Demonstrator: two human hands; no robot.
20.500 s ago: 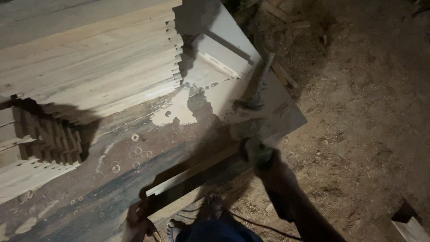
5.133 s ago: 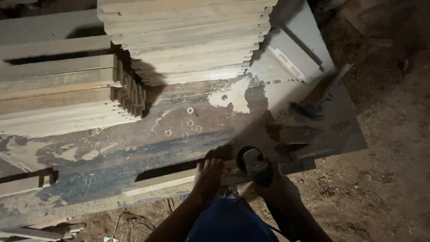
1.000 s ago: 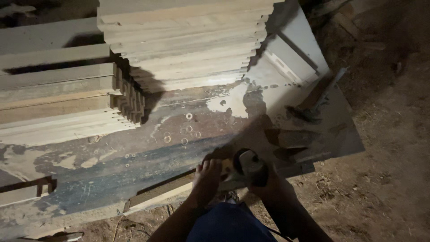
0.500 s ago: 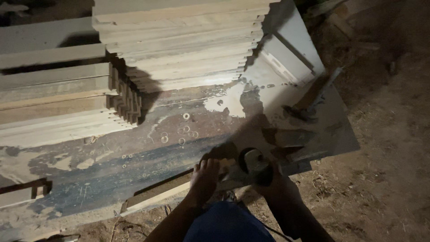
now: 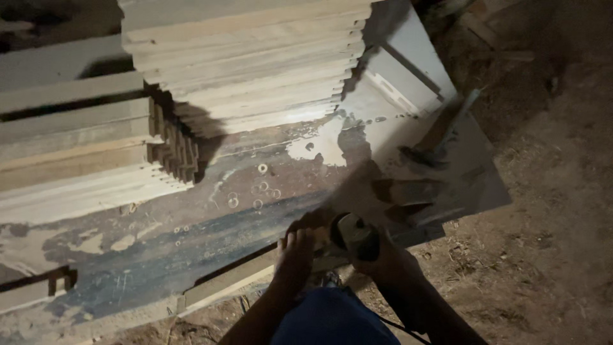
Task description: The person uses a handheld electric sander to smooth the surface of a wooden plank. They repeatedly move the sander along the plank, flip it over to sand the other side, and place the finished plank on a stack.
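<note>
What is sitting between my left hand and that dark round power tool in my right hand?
Nothing visible. The left hand rests on the worn wooden workbench right beside the dark round power tool, which the right hand grips.

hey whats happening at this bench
A person leans over a worn workbench in dim light. The right hand grips a round-bodied power tool at the bench's near edge, and the left hand lies flat beside it on a wooden strip. Stacked planks fill the far side, and a hammer lies off to the right.
</note>
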